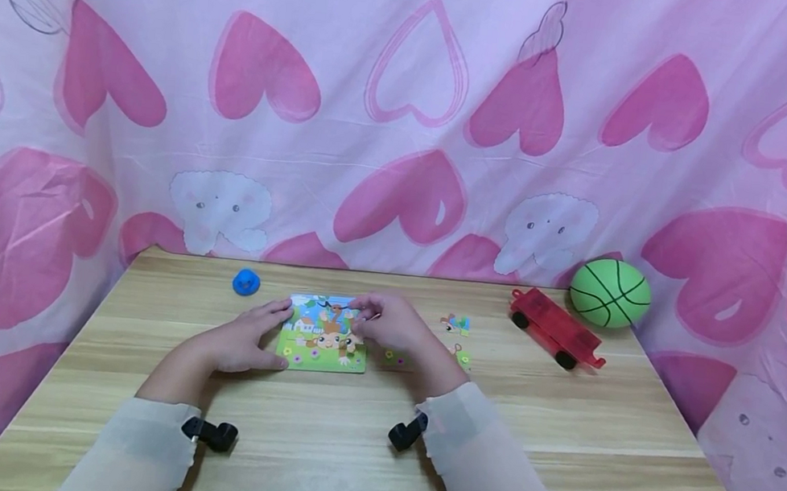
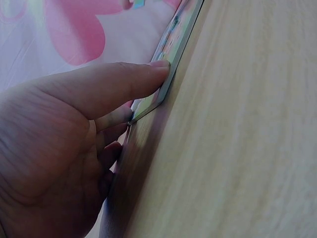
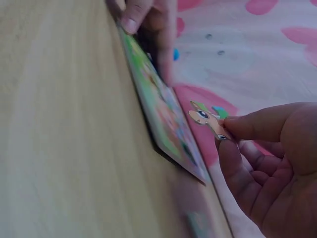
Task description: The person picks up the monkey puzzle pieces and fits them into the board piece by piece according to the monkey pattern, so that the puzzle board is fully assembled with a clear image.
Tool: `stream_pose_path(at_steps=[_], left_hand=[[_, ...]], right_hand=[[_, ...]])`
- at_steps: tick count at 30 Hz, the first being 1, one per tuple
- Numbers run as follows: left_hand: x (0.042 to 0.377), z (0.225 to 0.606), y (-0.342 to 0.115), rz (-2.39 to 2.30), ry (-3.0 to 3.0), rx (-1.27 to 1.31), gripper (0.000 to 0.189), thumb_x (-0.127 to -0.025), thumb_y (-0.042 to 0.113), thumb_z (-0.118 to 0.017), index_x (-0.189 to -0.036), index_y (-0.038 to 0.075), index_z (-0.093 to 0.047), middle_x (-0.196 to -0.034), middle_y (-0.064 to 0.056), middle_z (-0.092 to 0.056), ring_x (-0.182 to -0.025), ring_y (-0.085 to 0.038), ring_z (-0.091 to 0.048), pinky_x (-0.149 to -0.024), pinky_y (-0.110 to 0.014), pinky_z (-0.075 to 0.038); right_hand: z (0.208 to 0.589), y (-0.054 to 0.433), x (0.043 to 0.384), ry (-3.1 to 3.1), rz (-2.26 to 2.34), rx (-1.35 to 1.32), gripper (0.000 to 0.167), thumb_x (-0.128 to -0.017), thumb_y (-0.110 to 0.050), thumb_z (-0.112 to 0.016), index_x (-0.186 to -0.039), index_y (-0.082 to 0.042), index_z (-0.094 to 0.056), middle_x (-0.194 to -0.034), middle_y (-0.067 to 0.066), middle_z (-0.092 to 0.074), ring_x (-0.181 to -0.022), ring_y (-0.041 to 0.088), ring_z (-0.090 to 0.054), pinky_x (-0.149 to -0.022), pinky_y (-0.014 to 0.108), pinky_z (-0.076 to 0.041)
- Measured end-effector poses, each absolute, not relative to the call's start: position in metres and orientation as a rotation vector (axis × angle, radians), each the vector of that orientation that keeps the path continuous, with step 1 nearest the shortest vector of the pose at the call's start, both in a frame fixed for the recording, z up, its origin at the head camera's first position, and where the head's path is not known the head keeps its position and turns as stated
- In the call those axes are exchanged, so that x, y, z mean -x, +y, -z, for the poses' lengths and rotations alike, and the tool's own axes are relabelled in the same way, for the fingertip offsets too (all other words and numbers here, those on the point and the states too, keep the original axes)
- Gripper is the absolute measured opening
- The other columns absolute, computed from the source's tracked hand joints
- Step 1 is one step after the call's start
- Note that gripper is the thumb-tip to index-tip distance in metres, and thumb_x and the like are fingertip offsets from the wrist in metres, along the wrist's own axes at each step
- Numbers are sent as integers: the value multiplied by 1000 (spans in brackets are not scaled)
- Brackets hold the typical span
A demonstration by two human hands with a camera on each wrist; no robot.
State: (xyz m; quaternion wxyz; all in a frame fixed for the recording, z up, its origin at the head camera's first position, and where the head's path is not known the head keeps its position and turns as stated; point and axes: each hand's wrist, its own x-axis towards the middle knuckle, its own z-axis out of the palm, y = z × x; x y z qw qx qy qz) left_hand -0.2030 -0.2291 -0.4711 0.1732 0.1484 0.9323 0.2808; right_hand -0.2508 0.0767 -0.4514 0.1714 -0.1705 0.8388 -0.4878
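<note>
Pale wood-grained table (image 1: 310, 463) carries a picture puzzle board (image 1: 350, 366) with a monkey scene, lying flat left of the middle. At its left side the left hand (image 1: 244, 342) is spread wide: the thumb touches the near left corner, the forefinger reaches the far left part of the edge, and the board's left side lies between them; whether the other fingers touch it I cannot tell. The right hand (image 1: 388, 322) is held over the right side of the board, its thumb and forefinger narrowed in a pinch on a small puzzle piece (image 3: 210, 121) showing a tan animal's face. The piece sticks out past the fingertips toward the board and is raised clear of it, while the remaining fingers curl in toward the palm. To the right of the board lie loose puzzle pieces (image 1: 455, 325), some partly hidden by the right wrist. Farther right stands a red toy vehicle (image 1: 557, 329), with a green ball (image 1: 610, 293) just beyond at the far right corner. A small blue toy (image 1: 247, 282) sits far left of the board. Behind the table hangs a pink cloth (image 1: 422, 62) printed with hearts.
</note>
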Motion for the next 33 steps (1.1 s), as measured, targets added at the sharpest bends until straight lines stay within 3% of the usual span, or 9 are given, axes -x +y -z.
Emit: stream_pose_path(at_steps=[16,21,27,33], left_hand=[[201,466,-229,-802,2635,-444,101,-92,50,-80,-171,14,-28,-183,-8,-12,-167,-48,-7,-128,-78,-16],[201,463,-227,-815,2626,-434,101,-92,50,-81,-171,14,-29,-183,-8,-13,-167,-48,-7,-127,-79,-16],[201,463,-227,-812,2623,-429,100,-92,49,-81,-171,15,-29,-183,-7,-13,-167,-47,-7,-128,-78,-17],[201,465,-228,-811,2623,-432,101,-92,50,-80,-171,14,-28,-183,-6,-12,-168,-47,-6,-128,-78,-16]], right_hand=[[463,29,255,2425,1335,400,29,-96,-12,-77,-124,-17,-77,-99,1,-70,-83,15,-65,-70,26,-59],[466,24,253,2540,1217,359,30,-99,-17,-77,-129,-20,-76,-104,-3,-70,-94,14,-64,-84,29,-58],[469,22,254,2594,1176,366,36,-94,-14,-80,-129,-17,-77,-109,-4,-72,-102,14,-64,-98,34,-59],[469,19,256,2592,1139,311,34,-96,-19,-79,-130,-18,-77,-104,-6,-70,-96,14,-63,-88,30,-57]])
